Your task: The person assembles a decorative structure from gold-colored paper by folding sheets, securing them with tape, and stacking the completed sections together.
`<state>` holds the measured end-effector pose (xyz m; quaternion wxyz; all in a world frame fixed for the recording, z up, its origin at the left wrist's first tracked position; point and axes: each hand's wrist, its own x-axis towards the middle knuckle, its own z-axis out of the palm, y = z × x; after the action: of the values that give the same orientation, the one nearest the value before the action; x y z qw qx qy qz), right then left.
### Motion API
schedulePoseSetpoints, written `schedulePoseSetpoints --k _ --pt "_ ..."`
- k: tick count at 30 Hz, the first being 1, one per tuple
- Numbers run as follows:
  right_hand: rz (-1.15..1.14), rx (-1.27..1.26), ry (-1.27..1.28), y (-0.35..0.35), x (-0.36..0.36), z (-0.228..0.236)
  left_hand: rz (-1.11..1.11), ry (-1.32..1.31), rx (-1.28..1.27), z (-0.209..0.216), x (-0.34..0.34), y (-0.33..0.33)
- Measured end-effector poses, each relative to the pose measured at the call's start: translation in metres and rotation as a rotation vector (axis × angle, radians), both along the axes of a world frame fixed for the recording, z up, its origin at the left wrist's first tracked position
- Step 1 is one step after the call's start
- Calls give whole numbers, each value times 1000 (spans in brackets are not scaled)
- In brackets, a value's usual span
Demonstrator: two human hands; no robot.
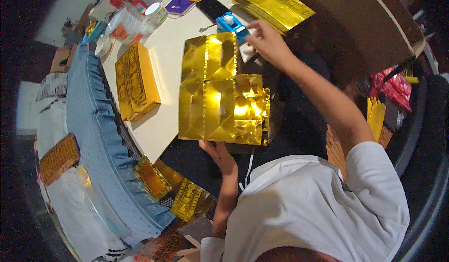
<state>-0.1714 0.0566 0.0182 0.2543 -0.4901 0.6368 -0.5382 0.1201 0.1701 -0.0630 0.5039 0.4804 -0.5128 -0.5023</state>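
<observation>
A shiny gold foil paper piece (208, 91), made of creased square panels joined together, is held up in front of me. My left hand (219, 155) grips it by the lower edge, with the fingertips partly hidden beneath it. Just past its top right corner sits a blue tape dispenser (229, 23) with a roll in it. My right hand (265, 40) reaches to the dispenser's near end, its thumb and finger bent in a pinch. Whatever lies between those fingertips is too small to make out.
On the pale table (161, 75), a thick stack of gold printed paper (138, 82) lies to the left. Another gold stack (273, 5) is at the far right. Plastic tubs (124, 26) crowd the far left. Blue ruffled cloth (100, 122) runs along the left side.
</observation>
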Motion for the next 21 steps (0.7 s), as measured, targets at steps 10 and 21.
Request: schedulePoseSetpoints --k 10,21 --pt "374 293 -43 95 2 -110 -199 335 262 -31 23 0" --pt "351 193 139 111 -10 -115 -249 -366 -53 -24 -6 33"
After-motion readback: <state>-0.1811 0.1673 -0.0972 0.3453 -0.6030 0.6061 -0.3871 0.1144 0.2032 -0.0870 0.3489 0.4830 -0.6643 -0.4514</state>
